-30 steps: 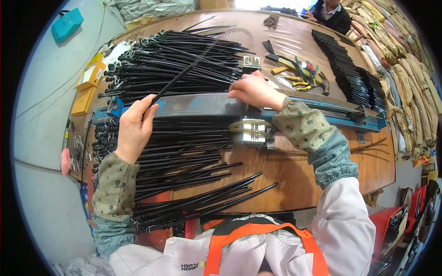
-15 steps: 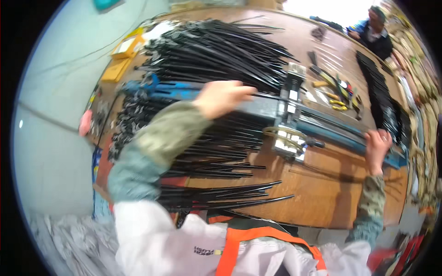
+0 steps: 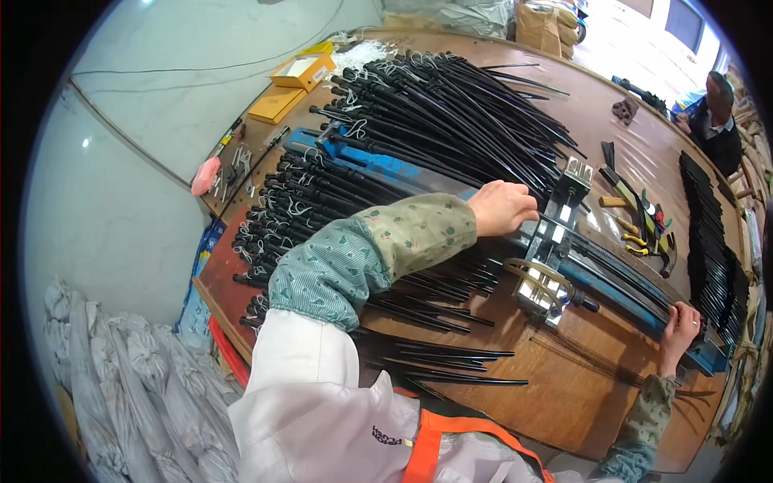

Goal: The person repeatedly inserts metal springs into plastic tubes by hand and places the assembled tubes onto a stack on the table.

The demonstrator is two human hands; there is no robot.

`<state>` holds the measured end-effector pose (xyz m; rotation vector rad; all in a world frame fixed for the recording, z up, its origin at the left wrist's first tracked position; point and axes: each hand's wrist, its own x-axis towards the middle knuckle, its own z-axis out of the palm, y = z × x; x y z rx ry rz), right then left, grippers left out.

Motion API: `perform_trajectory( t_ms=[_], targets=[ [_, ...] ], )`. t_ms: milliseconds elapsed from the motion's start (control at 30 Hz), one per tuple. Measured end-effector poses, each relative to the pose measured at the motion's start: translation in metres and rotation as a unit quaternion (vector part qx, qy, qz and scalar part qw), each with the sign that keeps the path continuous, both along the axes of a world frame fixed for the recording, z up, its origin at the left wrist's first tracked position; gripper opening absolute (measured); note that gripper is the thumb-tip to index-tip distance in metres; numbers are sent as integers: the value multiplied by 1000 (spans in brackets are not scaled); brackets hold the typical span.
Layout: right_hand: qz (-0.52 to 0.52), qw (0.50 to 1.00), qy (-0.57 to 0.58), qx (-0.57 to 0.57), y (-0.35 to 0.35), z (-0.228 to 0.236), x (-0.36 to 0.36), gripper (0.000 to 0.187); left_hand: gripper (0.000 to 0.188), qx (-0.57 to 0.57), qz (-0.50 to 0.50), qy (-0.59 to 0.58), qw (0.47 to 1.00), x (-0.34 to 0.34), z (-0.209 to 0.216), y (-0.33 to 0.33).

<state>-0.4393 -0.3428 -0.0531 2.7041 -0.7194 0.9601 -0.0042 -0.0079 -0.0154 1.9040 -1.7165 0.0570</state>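
Note:
A long blue metal bench jig (image 3: 624, 295) runs slantwise across the table, with a silver clamp block (image 3: 541, 290) at its middle. My left hand (image 3: 503, 208) is closed just left of the clamp, its fingertips pinched on a thin black rod (image 3: 549, 217) that passes into the clamp. Over the jig's right end my right hand (image 3: 682, 326) is closed, with fingers curled down; what it grips is hidden. A brass-coloured curved handle (image 3: 538, 272) and a black knob (image 3: 585, 301) stick out from the clamp.
Bundles of black rods (image 3: 451, 113) lie beyond the jig, more rods (image 3: 435, 348) nearer me. Pliers (image 3: 636, 244) and a hammer (image 3: 667, 254) lie behind the jig. Black strips (image 3: 708, 233) are piled at right. Yellow boxes (image 3: 302, 72) stand far left. A person (image 3: 717, 125) sits far right.
My left hand has moved rightward along the jig, close to the clamp. My right hand stays at the jig's right end. The whole view has shifted and tilted.

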Motion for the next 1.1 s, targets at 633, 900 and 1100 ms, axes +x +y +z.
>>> perform_trajectory(
  t_ms=[633,900,1100],
  targets=[
    [101,994,-30,43,160,38,63,32,21,97,24,-61,993,-8,12,-15],
    [164,977,5,134,183,18,93,30,25,80,9,-61,995,-6,11,-10],
    [211,913,-46,346,196,3,92,20,24,87,11,-72,994,-11,3,-8]
  ],
)
